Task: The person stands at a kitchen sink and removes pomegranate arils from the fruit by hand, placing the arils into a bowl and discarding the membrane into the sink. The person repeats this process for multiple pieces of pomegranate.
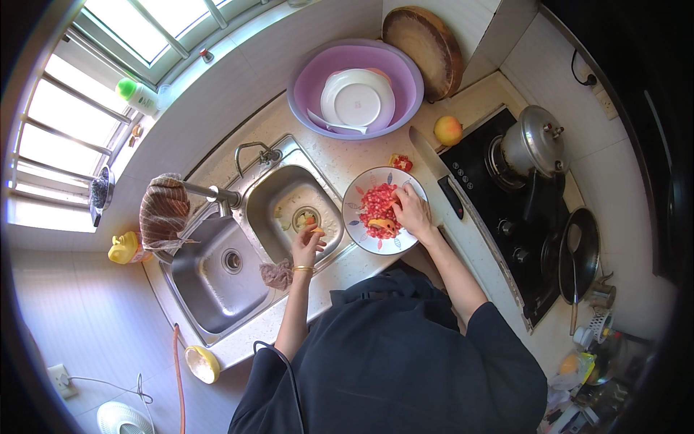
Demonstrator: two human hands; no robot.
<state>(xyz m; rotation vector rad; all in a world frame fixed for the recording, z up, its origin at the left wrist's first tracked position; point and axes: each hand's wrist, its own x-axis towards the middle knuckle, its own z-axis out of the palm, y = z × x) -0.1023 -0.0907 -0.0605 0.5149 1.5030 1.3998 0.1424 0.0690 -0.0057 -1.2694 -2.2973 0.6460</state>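
Observation:
Over the right-hand sink basin (271, 238), my left hand (307, 245) pinches a small orange piece of pomegranate peel (318, 231) at its fingertips. Pale scraps of peel and membrane lie in and around the drain (306, 218) below it. My right hand (413, 212) reaches into a white patterned plate (355, 187), its fingers bent down onto red pomegranate arils (374, 202). What those fingertips grip is hidden. A larger chunk of pomegranate rind (383, 225) rests on the arils, just left of this hand. Beyond the plate's far rim lies another pomegranate chunk with arils (400, 161).
A kitchen knife (434, 163) lies right of the plate, near a whole pomegranate (448, 131). A purple basin (303, 70) holds a white dish (358, 103). The gas hob (488, 217) carries a pressure cooker (534, 144). A scrubbing cloth (277, 274) hangs by my left wrist.

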